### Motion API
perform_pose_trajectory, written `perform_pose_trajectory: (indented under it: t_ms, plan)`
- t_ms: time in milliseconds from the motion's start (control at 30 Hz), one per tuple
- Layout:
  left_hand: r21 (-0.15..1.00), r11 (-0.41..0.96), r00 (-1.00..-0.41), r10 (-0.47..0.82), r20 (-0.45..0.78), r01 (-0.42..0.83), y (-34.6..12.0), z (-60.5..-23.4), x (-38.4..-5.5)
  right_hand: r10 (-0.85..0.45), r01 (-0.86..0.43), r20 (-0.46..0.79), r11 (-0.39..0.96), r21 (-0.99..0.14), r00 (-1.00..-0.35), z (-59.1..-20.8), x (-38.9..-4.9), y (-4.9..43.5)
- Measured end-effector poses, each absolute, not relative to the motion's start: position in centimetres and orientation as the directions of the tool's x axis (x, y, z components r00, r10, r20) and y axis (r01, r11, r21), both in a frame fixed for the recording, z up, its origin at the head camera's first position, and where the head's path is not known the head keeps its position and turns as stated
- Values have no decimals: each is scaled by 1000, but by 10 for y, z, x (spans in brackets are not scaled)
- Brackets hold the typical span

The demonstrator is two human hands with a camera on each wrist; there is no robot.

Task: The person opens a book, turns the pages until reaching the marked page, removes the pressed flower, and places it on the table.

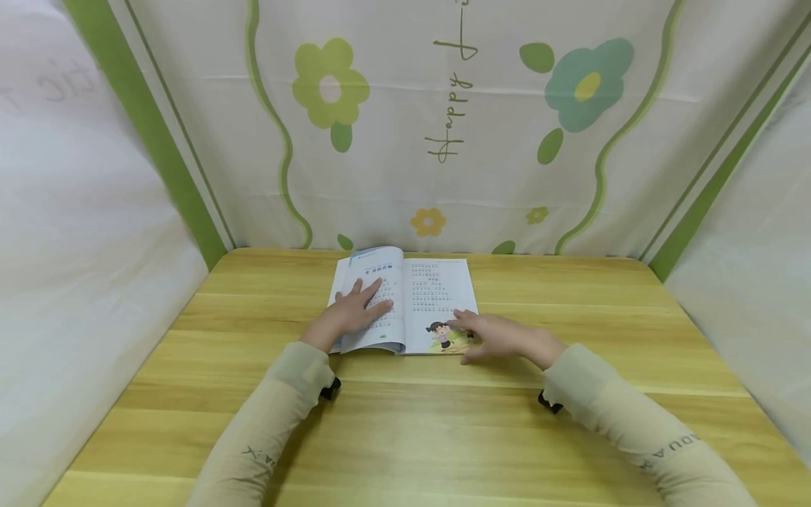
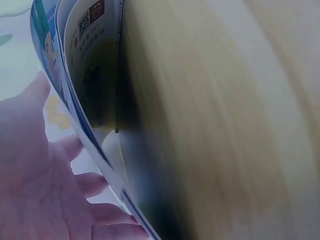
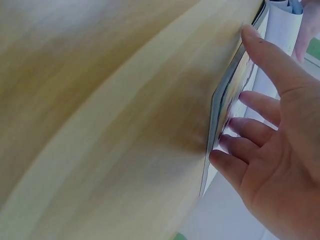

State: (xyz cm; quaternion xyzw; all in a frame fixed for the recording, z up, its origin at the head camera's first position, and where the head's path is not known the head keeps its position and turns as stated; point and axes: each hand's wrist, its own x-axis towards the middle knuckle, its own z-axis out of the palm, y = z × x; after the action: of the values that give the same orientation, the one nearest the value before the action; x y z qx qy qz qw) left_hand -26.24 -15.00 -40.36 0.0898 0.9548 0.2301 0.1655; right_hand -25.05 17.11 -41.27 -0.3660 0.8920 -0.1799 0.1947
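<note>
An open book [image 1: 433,292] with printed text lies toward the far side of the table, a cartoon child drawn at the lower right of its right page. My left hand [image 1: 355,311] rests on the left page with fingers spread. Beneath that hand the left leaves bulge and curl up near the spine, and the left wrist view shows the curved leaves [image 2: 92,65] with a gap under them. My right hand [image 1: 499,334] is at the right page's lower right corner. In the right wrist view its fingers [image 3: 250,131] reach over the page, with the thumb by the front edge.
The wooden table [image 1: 405,429] stretches in front of the book and to both sides. A white curtain [image 1: 393,176] with printed flowers and green stripes hangs behind it, and pale fabric walls stand at left and right. Each sleeve has a small black device [image 1: 331,389] under its cuff.
</note>
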Motion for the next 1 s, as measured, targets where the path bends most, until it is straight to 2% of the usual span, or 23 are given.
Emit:
perform_pose_trajectory:
  t_ms: [367,567,1000]
  plan:
    - [458,889,-929,182,-323,15,-151,-404,-259,-690,-570,-250,710,-413,-679,-406,-251,184]
    - [465,884,-932,201,-301,40,-150,-403,-258,-694,-592,-257,713,-377,-672,-404,-253,189]
    - [481,875,-933,216,-289,53,-146,-399,-258,-724,-608,-249,681,-407,-644,-398,-254,199]
